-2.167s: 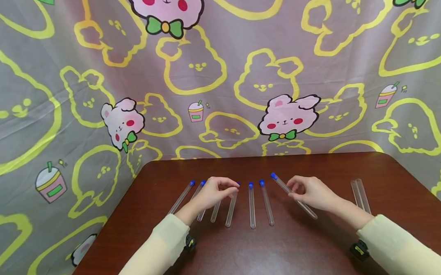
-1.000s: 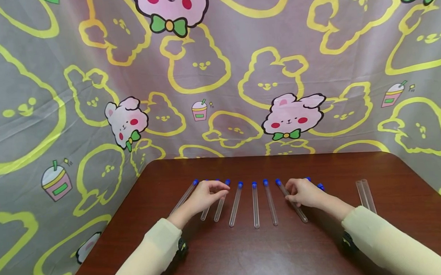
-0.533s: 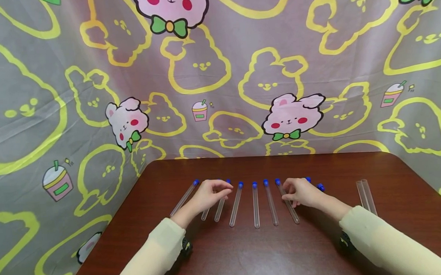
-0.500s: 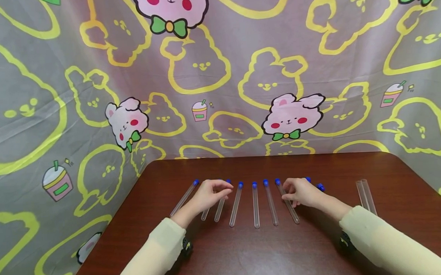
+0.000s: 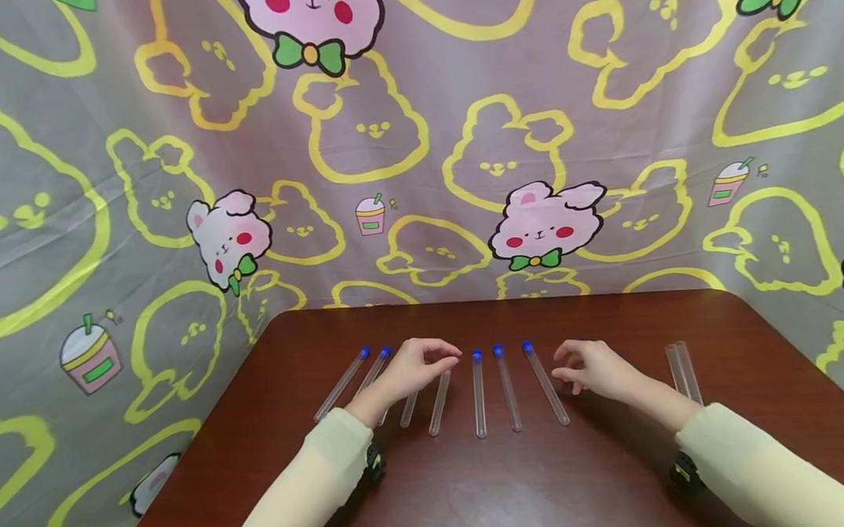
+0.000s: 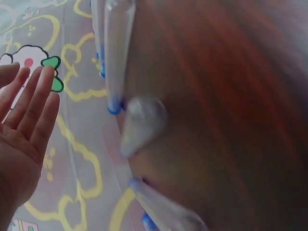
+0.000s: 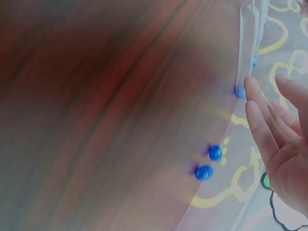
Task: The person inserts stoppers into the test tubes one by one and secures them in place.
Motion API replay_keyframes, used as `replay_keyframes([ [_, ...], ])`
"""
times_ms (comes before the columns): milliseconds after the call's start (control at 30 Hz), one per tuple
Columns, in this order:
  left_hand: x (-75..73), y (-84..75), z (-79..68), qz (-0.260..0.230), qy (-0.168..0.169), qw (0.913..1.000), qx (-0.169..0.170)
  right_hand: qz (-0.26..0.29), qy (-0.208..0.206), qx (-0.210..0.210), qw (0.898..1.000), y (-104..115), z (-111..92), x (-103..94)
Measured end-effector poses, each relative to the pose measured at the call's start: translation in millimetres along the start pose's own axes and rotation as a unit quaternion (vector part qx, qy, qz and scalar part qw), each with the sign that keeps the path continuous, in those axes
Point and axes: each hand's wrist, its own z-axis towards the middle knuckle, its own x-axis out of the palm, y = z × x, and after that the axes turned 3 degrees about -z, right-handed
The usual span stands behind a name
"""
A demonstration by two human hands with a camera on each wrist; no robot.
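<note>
Clear test tubes with blue caps lie fanned out in a row on the table. My left hand (image 5: 416, 370) hovers above the left part of the row, fingers loosely bent and holding nothing; it hides parts of several tubes. In the left wrist view its fingers (image 6: 36, 108) look relaxed. At the right end of the row lies a capped test tube (image 5: 546, 384), cap pointing away from me. Just right of it is my right hand (image 5: 596, 370), apart from the tube and with nothing in its loosely bent fingers. The middle test tube (image 5: 479, 395) lies nearly straight.
Two uncapped test tubes (image 5: 684, 370) lie side by side at the right, partly behind the right forearm. Two loose blue caps, one nearer the edge (image 7: 215, 152), sit on the brown table (image 5: 474, 489). A patterned curtain (image 5: 416, 138) hangs behind and around the table.
The right hand has swung the rightmost capped tube into the row, let go of it and moved off to the right. The left hand has stayed above the left tubes.
</note>
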Motion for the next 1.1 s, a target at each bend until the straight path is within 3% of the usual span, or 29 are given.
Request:
replay_keyframes([
  [167,13.0,-7.2,16.2,0.011,0.023,0.9997,0.003,-0.029,-0.019,-0.021,0.999,-8.3,-11.6,-11.9],
  [400,31.3,-15.1,37.1,0.073,0.032,0.9965,0.025,-0.06,-0.039,-0.04,0.997,-16.5,-30.5,-28.8],
  [600,46.8,-18.6,57.9,0.096,0.043,0.9936,0.041,-0.084,-0.057,-0.057,0.993,-23.1,-44.3,-41.1],
  [733,58.1,-19.2,74.6,0.092,0.047,0.9936,0.046,-0.098,-0.067,-0.055,0.991,-25.5,-52.2,-48.4],
  [900,73.4,-21.5,94.7,0.09,0.047,0.9937,0.048,-0.154,-0.092,-0.052,0.982,-31.0,-63.5,-55.0],
  [1100,95.2,-25.3,112.1,0.121,0.072,0.9883,0.059,-0.205,-0.096,-0.018,0.974,-44.9,-81.0,-63.9],
])
